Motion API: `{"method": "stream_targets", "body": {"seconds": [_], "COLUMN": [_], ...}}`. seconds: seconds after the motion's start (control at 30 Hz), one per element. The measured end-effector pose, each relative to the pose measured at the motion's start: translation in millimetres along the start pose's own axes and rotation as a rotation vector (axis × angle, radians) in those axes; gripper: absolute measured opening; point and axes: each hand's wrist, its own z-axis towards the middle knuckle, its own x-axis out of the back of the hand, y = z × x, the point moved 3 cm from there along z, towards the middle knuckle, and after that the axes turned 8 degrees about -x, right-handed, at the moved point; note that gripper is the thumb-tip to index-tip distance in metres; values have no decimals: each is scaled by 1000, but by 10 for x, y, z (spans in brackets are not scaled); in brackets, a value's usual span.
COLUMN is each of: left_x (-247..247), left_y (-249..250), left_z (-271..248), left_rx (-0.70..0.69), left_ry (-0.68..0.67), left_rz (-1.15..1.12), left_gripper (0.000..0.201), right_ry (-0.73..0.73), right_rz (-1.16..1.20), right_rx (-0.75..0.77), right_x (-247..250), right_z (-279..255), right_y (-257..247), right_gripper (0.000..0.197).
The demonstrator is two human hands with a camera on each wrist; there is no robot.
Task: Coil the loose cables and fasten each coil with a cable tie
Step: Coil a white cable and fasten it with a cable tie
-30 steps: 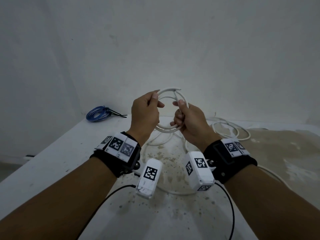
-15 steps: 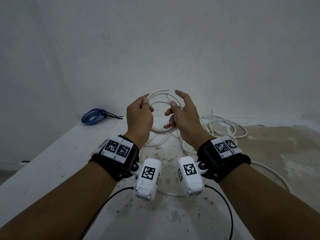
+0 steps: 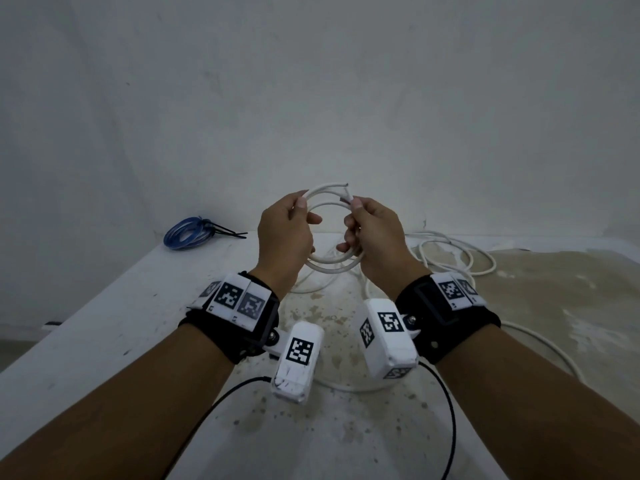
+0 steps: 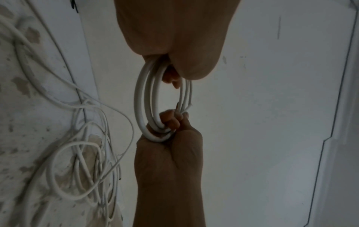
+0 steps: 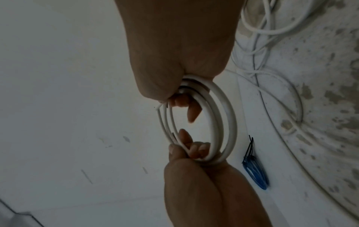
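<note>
Both hands held the white cable coil point(image 3: 327, 233) upright above the bench point(image 3: 104, 327): left hand point(image 3: 285, 237) gripped its left side, right hand point(image 3: 375, 239) its right, pinching the cut end point(image 3: 346, 194), which pointed up. The rest trailed onto the bench; a tied blue coil point(image 3: 185, 230) lay far left.

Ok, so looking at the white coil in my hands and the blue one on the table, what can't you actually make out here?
- White coil: the number of turns, because the left hand and right hand cover both sides.
- Blue coil, head view: too small to see how its black ties fasten.
- Loose white cable: its ends, tangled and cut off by the frame edges in the wrist views.
</note>
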Motion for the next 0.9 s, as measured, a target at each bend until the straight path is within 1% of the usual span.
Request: {"method": "stream_targets", "body": {"seconds": [0.07, 0.2, 0.27, 0.33, 0.5, 0.57, 0.67, 0.73, 0.83, 0.9], "left_x": [18, 30, 24, 21, 2, 15, 52, 62, 64, 86], "left_y": [35, 8, 3, 20, 74, 84, 77, 86, 141, 168], "left_z": [-16, -5, 7, 5, -19, -4, 4, -7, -11, 12], "left_rx": [-8, 70, 104, 102, 40, 14, -20, -71, -175, -219], "left_ry": [-18, 8, 21, 22, -60, -97, -148, -193, -275, -312], "left_rz": [-10, -44, -82, -97, -14, -2, -47, -33, 63, 121], "left_gripper": [25, 27, 28, 28, 25, 24, 26, 29, 28, 28], "right_ry": [14, 45, 53, 58, 58, 17, -69, -96, -125, -148], "right_rz": [-15, -109, -140, -145, -158, -123, -65, -36, 23, 38], "right_rx": [15, 95, 95, 86, 95, 85, 48, 14, -39, -64], "right_x": [18, 24, 12, 10, 29, 44, 70, 78, 80, 84], "right_z": [0, 10, 17, 26, 42, 24, -10, -18, -8, -4], "right_y": [-21, -24, -16, -24, -55, -67, -99, -110, -94, -76], "right_gripper": [16, 14, 15, 16, 16, 16, 14, 13, 12, 12]}}
